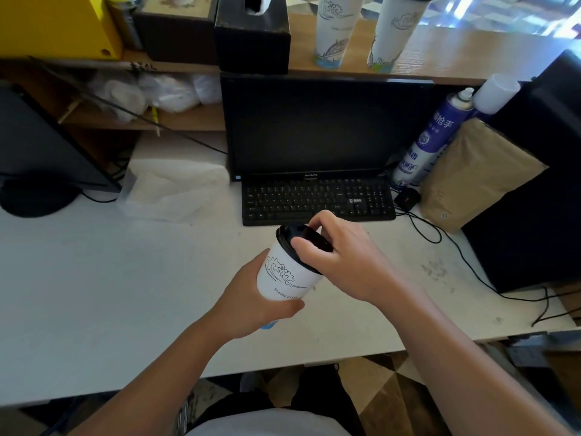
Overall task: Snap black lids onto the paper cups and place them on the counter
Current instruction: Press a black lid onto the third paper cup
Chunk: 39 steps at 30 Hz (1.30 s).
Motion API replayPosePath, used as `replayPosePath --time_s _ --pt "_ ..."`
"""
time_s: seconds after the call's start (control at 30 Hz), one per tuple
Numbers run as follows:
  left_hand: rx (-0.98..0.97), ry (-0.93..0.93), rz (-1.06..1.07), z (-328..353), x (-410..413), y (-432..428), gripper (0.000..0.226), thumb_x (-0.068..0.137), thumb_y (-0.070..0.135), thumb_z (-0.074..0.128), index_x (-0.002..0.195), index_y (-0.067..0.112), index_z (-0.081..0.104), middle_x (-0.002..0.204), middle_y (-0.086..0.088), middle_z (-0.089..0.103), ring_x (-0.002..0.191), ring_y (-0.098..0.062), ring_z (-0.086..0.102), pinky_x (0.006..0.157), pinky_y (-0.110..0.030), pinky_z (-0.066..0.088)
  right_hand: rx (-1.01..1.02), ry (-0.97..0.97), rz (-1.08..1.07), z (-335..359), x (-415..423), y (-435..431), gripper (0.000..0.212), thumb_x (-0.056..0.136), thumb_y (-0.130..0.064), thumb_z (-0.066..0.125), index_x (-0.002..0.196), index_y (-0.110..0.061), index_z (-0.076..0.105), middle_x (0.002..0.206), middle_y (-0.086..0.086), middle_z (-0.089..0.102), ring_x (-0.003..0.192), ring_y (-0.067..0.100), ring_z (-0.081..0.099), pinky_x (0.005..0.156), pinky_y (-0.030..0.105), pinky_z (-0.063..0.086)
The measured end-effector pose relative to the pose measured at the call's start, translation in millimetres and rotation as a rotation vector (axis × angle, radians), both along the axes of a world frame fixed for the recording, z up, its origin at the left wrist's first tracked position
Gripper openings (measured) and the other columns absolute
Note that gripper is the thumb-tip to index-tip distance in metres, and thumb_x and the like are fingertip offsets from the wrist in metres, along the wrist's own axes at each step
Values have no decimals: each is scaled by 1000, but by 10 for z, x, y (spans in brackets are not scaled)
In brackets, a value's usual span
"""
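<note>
Two bare forearms reach up from the bottom edge, above a white shirt, and meet over a white desk (94, 278). Left hand (248, 300) grips the lower half of a white paper cup (287, 275) printed with a wave drawing; its thumb lies across the front below the lettering and its fingers curl round the back, out of sight. Right hand (342, 259) arches over the cup's mouth and pinches a black lid (301, 236), thumb pressing the near rim, fingers curled over the far rim. Cup and lid are held above the desk, tilted with the top leaning away; whether the lid is fully seated cannot be told. Just beyond the right fingertips lies a black keyboard (317, 199), with a dark monitor (323, 127) behind it. Out past the back of the right hand are a black mouse (407, 198), a blue-and-white spray can (430, 136) and a brown paper bag (478, 177). Well beyond the left knuckles lies crumpled white plastic (176, 187). Far above the fingers, a wooden counter (471, 55) carries two more printed cups (336, 29) and a black tissue box (251, 39).
</note>
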<state>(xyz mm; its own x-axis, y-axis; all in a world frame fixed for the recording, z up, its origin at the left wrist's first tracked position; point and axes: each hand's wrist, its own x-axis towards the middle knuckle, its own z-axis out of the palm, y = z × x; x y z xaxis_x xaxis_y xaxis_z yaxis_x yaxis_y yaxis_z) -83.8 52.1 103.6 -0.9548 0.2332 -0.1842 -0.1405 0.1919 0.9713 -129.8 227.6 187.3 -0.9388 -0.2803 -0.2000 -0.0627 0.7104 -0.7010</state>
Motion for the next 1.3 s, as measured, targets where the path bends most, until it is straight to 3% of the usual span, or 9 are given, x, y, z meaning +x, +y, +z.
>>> replayPosePath --time_s 0.17,0.27,0.43,0.53,0.7,0.87,1.0,1.17,1.3 --pt "79 -42 -75 -39 -48 -96 52 61 31 82 109 30 64 96 8 75 88 -16 72 74 -30 59 30 52 104 11 12 12 42 80 -64 53 97 -26 53 86 -10 58 77 10 55 61 31 46" --pt "110 -71 -113 -33 -54 -113 54 59 31 81 110 28 64 96 7 76 90 -16 73 75 -29 59 27 109 163 37 6 38 47 73 -67 52 100 -28 52 86 -16 55 81 4 53 61 18 40" --pt "193 -53 -173 -60 -66 -83 47 67 14 81 111 21 66 91 -19 70 84 -32 68 75 -53 57 -88 179 254 35 -3 127 47 69 -54 67 107 -30 53 85 -35 50 82 -1 52 65 10 40" --pt "211 -41 -172 -75 -82 -63 46 67 11 80 110 22 65 90 -30 63 81 -48 62 69 -51 56 -131 165 263 23 -6 158 51 69 -49 73 114 -34 54 94 -34 48 85 0 55 66 10 42" --pt "148 -23 -111 -55 -115 -12 52 68 -3 80 102 35 66 76 2 68 65 -14 63 55 -28 52 -96 162 255 5 -6 163 61 75 -59 66 130 -37 53 99 -21 44 94 0 51 70 11 45" --pt "97 0 -85 -47 -129 -1 48 67 -4 80 104 22 63 75 11 71 65 -10 67 56 -23 51 21 198 184 45 10 98 62 69 -70 53 118 -32 58 96 -17 46 92 5 51 71 25 52" --pt "135 10 -127 3 -133 19 47 65 2 80 105 22 63 82 10 73 74 -10 70 63 -19 52 -11 298 180 64 -14 101 60 69 -64 57 110 -22 66 89 -12 48 86 11 52 66 18 45" --pt "214 -9 -166 39 -156 -5 48 65 15 81 110 27 67 95 -12 72 89 -32 70 78 -51 59 -90 341 236 147 -45 130 51 67 -53 64 104 -18 70 84 -7 51 81 14 52 65 19 43" --pt "255 -57 -275 44 -175 -10 49 67 15 79 113 19 63 93 -6 70 89 -25 67 81 -49 57 -139 356 273 163 -71 163 48 67 -50 66 101 -17 72 83 -4 52 77 13 52 63 16 41"
